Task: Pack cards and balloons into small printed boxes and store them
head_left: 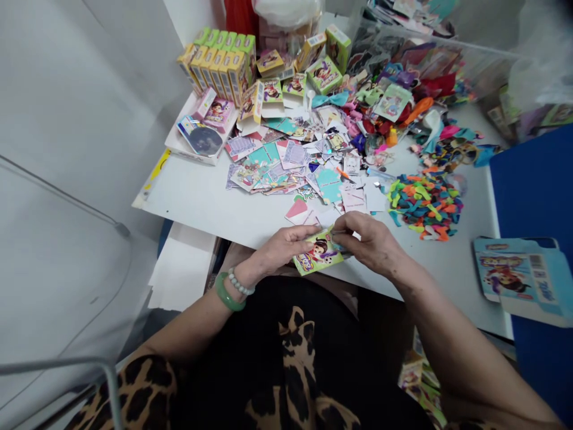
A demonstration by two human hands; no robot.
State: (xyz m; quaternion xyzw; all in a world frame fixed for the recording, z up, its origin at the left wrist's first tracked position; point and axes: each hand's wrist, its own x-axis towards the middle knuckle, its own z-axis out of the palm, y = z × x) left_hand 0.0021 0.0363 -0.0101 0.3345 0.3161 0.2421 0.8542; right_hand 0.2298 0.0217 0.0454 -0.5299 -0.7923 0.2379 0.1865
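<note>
A small green cardboard box (317, 255) with a cartoon figure printed on it lies in my left hand (286, 246), just over the table's front edge. My left thumb rests on its printed face. At the box's right end, the fingers of my right hand (362, 239) are pinched together. What they grip there, a flap or something small, is hidden behind the fingers. Just beyond the box lie loose printed cards (329, 182) in a spread pile. To the right of the cards is a heap of small colourful balloons (425, 203).
Yellow and green boxes (219, 65) stand in rows at the back left, behind a white tray (193, 154). Small colourful trinkets (380, 113) are heaped before a clear plastic bin (474, 51). A flattened blue box (523, 278) overhangs the right edge.
</note>
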